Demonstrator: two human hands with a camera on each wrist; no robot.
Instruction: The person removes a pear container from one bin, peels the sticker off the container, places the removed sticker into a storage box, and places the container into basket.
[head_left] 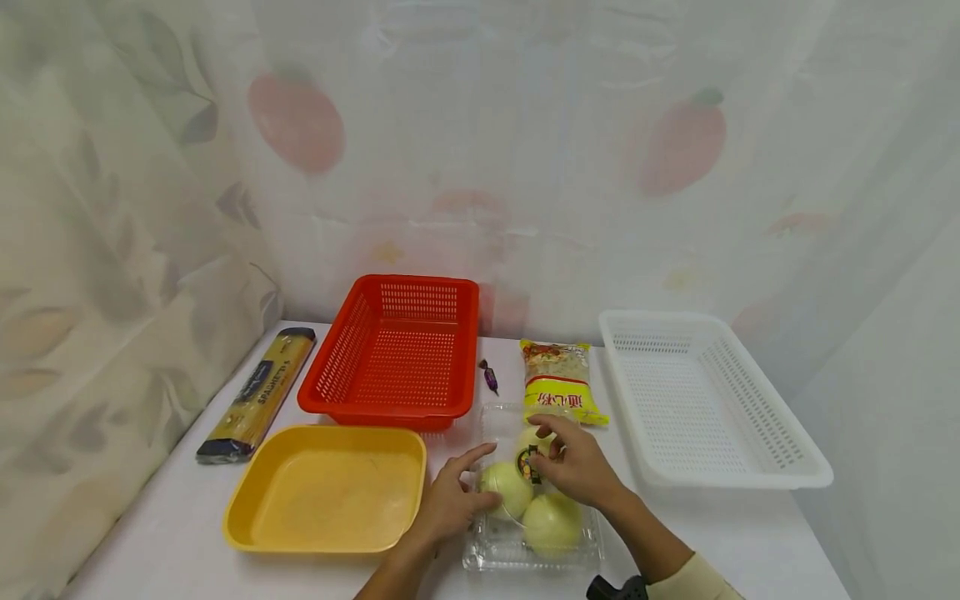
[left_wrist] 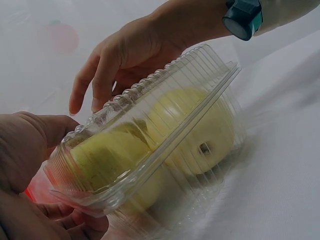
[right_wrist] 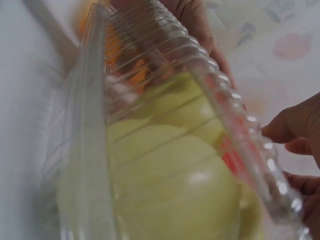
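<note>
A clear ribbed plastic box (head_left: 491, 557) with its lid on lies at the front middle of the table. Inside are round pale yellow-green fruits (head_left: 552, 525); a dark round label (head_left: 528, 464) shows at its middle. At the box's left side, my left hand (head_left: 453, 500) holds the edge, thumb above and fingers curled low against the side in the left wrist view (left_wrist: 30, 165). Over the far right part of the lid is my right hand (head_left: 573, 462), fingers bent down, thumb and index finger apart. Whether its fingertips touch the lid is hard to see.
A yellow tray (head_left: 322, 546) stands left of the box, with a red basket (head_left: 390, 414) behind it and a spaghetti pack (head_left: 258, 396) farther left. Behind the box lie a purple-wrapped candy (head_left: 490, 379) and a yellow pasta bag (head_left: 558, 383). On the right is a white basket (head_left: 750, 479).
</note>
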